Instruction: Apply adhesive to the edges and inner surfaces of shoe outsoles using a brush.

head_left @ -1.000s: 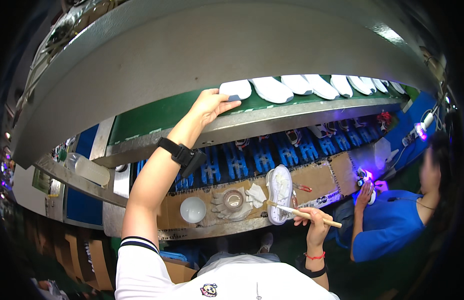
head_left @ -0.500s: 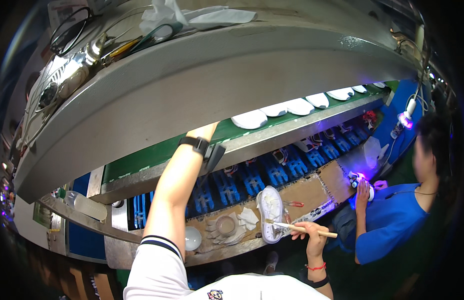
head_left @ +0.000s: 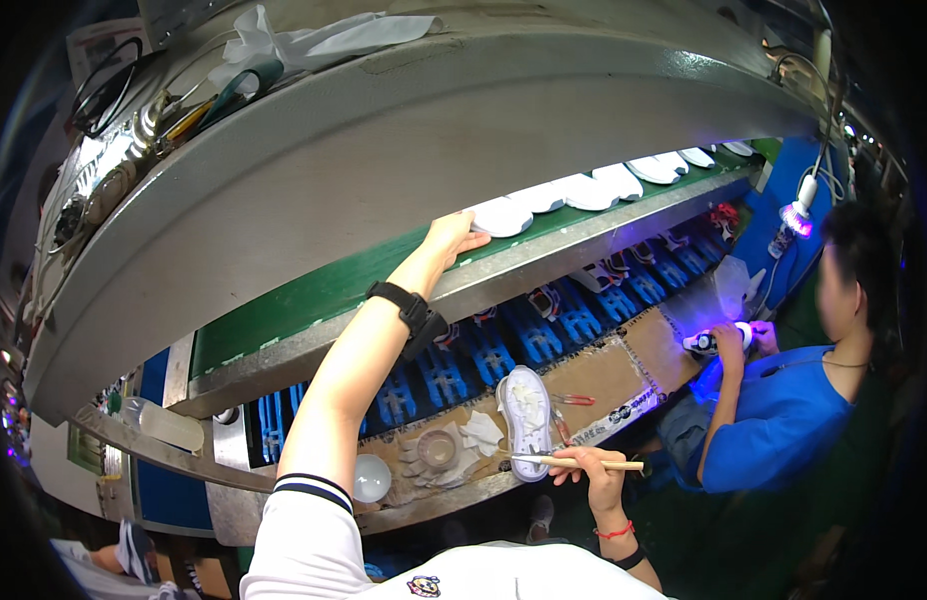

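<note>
My left hand (head_left: pixel 452 236) is stretched far up to the green conveyor belt (head_left: pixel 314 293), its fingers touching a white shoe sole (head_left: pixel 502 215) at the near end of a row of white soles (head_left: pixel 624 178). A black band sits on that wrist. My right hand (head_left: pixel 590 466) is low by the cardboard-covered bench (head_left: pixel 604 375) and grips a thin wooden-handled brush (head_left: pixel 574 461). The brush tip points left at a white shoe sole (head_left: pixel 529 420) lying on the bench.
A small round dish (head_left: pixel 437 448), white rags (head_left: pixel 479 433) and a pale bowl (head_left: pixel 371 478) lie on the bench. Blue racks (head_left: pixel 494 350) run under the belt. On the right a person in a blue shirt (head_left: pixel 784 420) holds a shoe under violet light. A grey hood (head_left: pixel 404 140) arches overhead.
The view has tilted further up, showing more of the hood top. My left hand stays on the white sole on the belt; my right hand still holds the brush by the bench sole.
</note>
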Tool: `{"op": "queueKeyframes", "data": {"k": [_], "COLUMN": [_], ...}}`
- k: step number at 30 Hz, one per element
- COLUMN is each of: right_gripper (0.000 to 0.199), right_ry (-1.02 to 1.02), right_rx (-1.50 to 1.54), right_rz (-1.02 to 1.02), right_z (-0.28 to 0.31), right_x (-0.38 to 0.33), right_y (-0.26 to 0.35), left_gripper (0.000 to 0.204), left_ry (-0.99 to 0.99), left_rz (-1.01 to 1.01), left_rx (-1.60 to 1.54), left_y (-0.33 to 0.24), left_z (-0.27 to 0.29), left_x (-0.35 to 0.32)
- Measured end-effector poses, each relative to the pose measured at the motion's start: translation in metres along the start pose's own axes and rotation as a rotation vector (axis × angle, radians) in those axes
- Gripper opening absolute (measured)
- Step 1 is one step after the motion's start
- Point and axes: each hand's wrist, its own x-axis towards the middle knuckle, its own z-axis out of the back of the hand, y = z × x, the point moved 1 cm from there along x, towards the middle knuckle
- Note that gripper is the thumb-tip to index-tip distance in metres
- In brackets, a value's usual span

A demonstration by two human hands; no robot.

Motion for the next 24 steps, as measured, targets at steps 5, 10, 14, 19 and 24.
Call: {"op": "queueKeyframes", "data": {"k": [5, 10, 14, 19, 24], "right_gripper": [0.032, 0.034, 0.034, 0.03, 0.025], "right_ry": [0.025, 0.089, 0.167, 0.28, 0.353], "right_rx": [-0.004, -0.02, -0.02, -0.042, -0.22], "right_rz": [-0.013, -0.037, -0.06, -0.126, -0.184], "right_z": [0.001, -0.008, -0.023, -0.048, -0.08], "right_x": [-0.004, 0.005, 0.011, 0.021, 0.034], "right_y": [-0.003, -0.006, -0.012, -0.03, -0.079], "left_gripper": [0.039, 0.028, 0.022, 0.024, 0.034], "left_ry": [0.12, -0.074, -0.152, -0.443, -0.68], "left_rz": [0.021, -0.3, -0.377, -0.424, 0.001], "left_rx": [-0.14, 0.044, 0.073, -0.124, 0.081], "left_y": [-0.006, 0.004, 0.036, 0.124, 0.244], "left_z": [-0.017, 0.0, 0.045, 0.102, 0.163], "left_x": [-0.008, -0.069, -0.158, -0.252, -0.349]}}
